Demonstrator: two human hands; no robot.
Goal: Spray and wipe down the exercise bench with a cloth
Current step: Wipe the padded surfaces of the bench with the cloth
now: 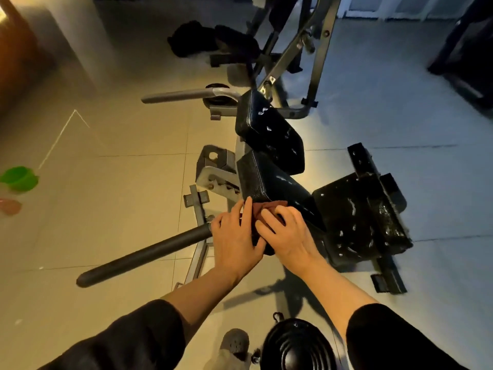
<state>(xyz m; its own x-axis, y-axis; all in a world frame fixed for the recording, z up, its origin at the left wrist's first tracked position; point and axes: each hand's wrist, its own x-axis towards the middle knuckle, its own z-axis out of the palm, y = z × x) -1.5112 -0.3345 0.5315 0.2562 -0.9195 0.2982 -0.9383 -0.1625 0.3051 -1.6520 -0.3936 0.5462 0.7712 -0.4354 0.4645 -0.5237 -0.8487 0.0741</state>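
Place: at the near end of the exercise bench (269, 180), low over the tiled floor (128, 209), both hands work one reddish-brown cloth (269, 206)

Left hand (236, 236): its grip is apart, fingers straight and laid flat over the cloth's left side; it presses and holds nothing curled

Right hand (286, 235): fingers bent over the cloth, bunching it against the pad; its grip is clamped on the cloth

Step in hand: wiping, as I judge it; best done with flat, even pressure and long overlapping strokes along the pad, turning the cloth to a fresh face as it soils; the seams and edges need a pass too

Bench look: black textured padding in several sections, glossy, with pale flecks and streaks on the far sections (266, 129); whether these are spray drops, tears or glare I cannot tell; grey metal frame beneath

Nearby: a dark foam-covered bar (144, 256) juts left of the hands
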